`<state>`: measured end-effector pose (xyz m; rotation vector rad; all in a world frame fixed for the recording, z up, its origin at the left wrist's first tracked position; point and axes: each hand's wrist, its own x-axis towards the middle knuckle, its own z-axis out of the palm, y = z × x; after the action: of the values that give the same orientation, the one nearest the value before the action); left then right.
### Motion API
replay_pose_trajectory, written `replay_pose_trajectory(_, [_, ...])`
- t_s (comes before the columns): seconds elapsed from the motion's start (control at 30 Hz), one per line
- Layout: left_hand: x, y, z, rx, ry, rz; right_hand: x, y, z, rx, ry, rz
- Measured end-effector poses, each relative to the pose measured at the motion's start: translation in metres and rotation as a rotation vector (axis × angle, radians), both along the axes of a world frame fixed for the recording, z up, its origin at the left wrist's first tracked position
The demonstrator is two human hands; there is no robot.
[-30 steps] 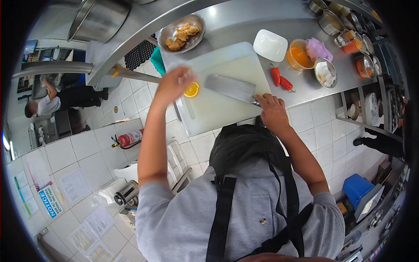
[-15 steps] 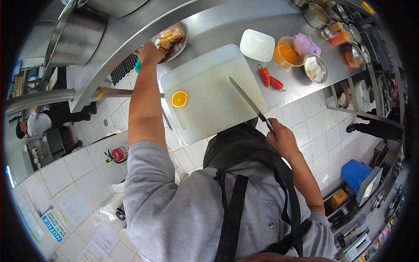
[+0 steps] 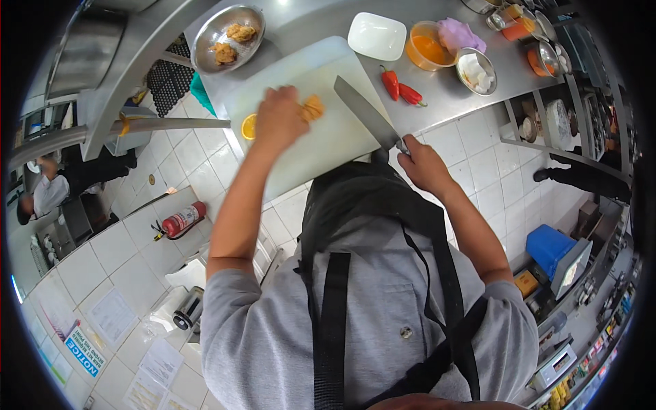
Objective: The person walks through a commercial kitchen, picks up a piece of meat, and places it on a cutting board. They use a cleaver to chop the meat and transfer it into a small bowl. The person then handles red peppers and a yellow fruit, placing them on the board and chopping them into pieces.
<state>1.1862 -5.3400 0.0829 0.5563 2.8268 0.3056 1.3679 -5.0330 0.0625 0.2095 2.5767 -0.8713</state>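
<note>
i see my left arm stretched out long from the grey sleeve across the white cutting board (image 3: pixel 321 137), the forearm running up the middle of the view, and my left hand (image 3: pixel 279 119) lies palm down on the board with the fingers curled over a piece of fried golden food (image 3: pixel 313 107), closed on it and pressing it to the board; only the right end of the piece shows past my knuckles. my right arm is bent at the elbow and comes in from the right, and my right hand (image 3: pixel 422 164) is closed tight round the handle of a big kitchen knife (image 3: pixel 365 113), at the near edge of the board. the blade slants up and away to the left over the board, its tip just beside the fried piece; i cannot tell if the edge touches the board. a half orange (image 3: pixel 249 126) lies cut face up at the left edge of the board, just left of my left hand. on the steel table (image 3: pixel 307 24) beyond the board stands a metal bowl (image 3: pixel 227 29) with more fried pieces in it, at the far left. to the right of the board lie two red chillies (image 3: pixel 400 87), and behind them a white square dish (image 3: pixel 376 36), an orange tub of sauce (image 3: pixel 429 48) and a small steel bowl (image 3: pixel 476 70). nothing lies between the knife and the food. a red fire extinguisher (image 3: pixel 182 219) lies on the tiled floor below to the left.
</note>
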Motion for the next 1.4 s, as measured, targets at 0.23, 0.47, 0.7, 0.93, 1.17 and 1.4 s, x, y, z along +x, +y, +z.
replay_pose_trajectory(0.23, [0.070, 0.008, -0.048, 0.281, 0.096, 0.033, -0.018, 0.007, 0.062, 0.026, -0.031, 0.166])
replay_pose_trajectory(0.47, [0.077, -0.003, -0.062, 0.395, 0.053, 0.125, -0.026, -0.004, 0.092, 0.154, -0.159, 0.313])
replay_pose_trajectory(0.7, [0.078, 0.001, -0.061, 0.383, 0.059, 0.174, -0.047, -0.054, 0.030, 0.169, -0.031, 0.361])
replay_pose_trajectory(0.93, [0.078, 0.007, -0.052, 0.342, 0.063, 0.189, -0.090, -0.080, 0.002, 0.098, 0.168, 0.363])
replay_pose_trajectory(1.17, [0.083, 0.008, -0.049, 0.290, -0.018, 0.262, -0.052, -0.028, 0.095, 0.181, -0.044, 0.433])
replay_pose_trajectory(1.4, [0.081, 0.010, -0.055, 0.310, -0.002, 0.234, -0.037, -0.038, 0.085, 0.212, -0.122, 0.414])
